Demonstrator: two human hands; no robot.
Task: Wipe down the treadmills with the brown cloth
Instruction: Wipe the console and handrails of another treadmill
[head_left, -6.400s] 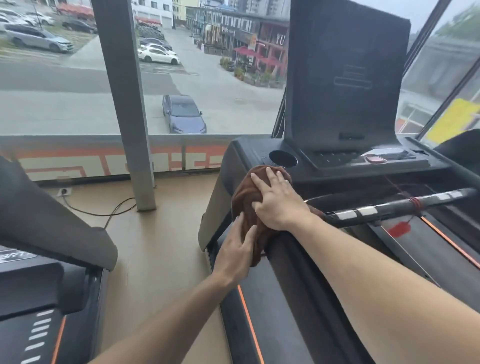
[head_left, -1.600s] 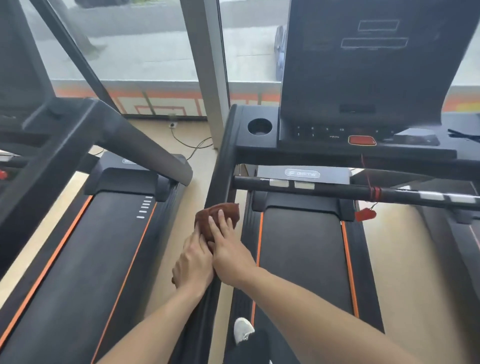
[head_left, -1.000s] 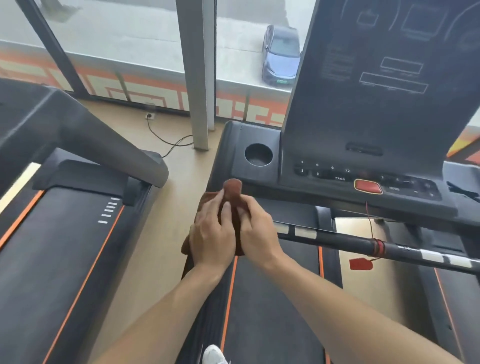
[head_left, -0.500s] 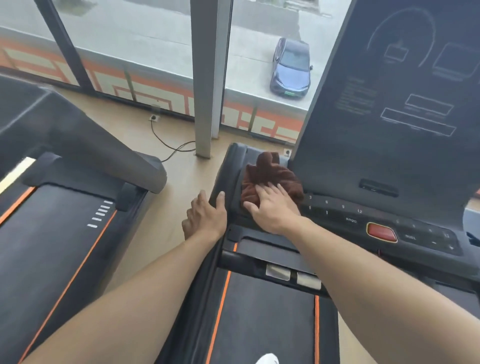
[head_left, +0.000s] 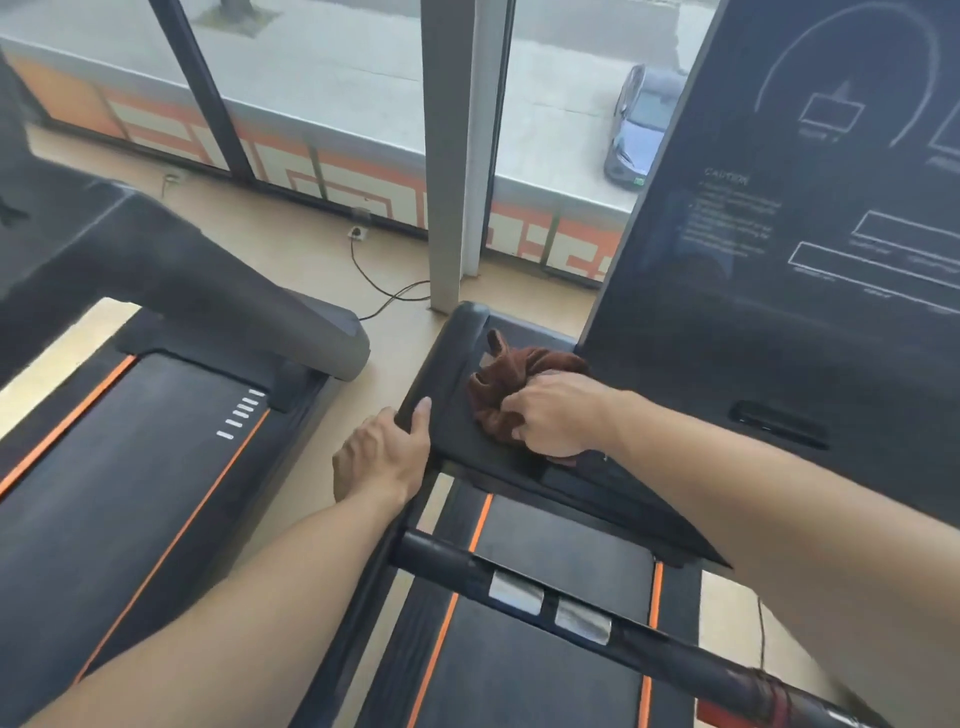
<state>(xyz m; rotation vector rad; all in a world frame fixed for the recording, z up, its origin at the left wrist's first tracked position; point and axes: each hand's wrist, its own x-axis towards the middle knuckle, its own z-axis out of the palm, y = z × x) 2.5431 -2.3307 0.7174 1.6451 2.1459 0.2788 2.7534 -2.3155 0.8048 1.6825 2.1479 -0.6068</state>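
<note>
From the head camera: the brown cloth is bunched into a rumpled, deep-brown wad with one corner poking up, sitting on the left end of the treadmill console, right at the foot of the dark display panel. The right hand is on top of it, fingers curled into the folds, gripping the cloth against the console's black surface. The left hand grips the console's left edge, thumb laid on top, fingers wrapped out of sight underneath. Below the arms runs the black handlebar with two silver pads, over an orange-trimmed belt. A second treadmill stands to the left.
</note>
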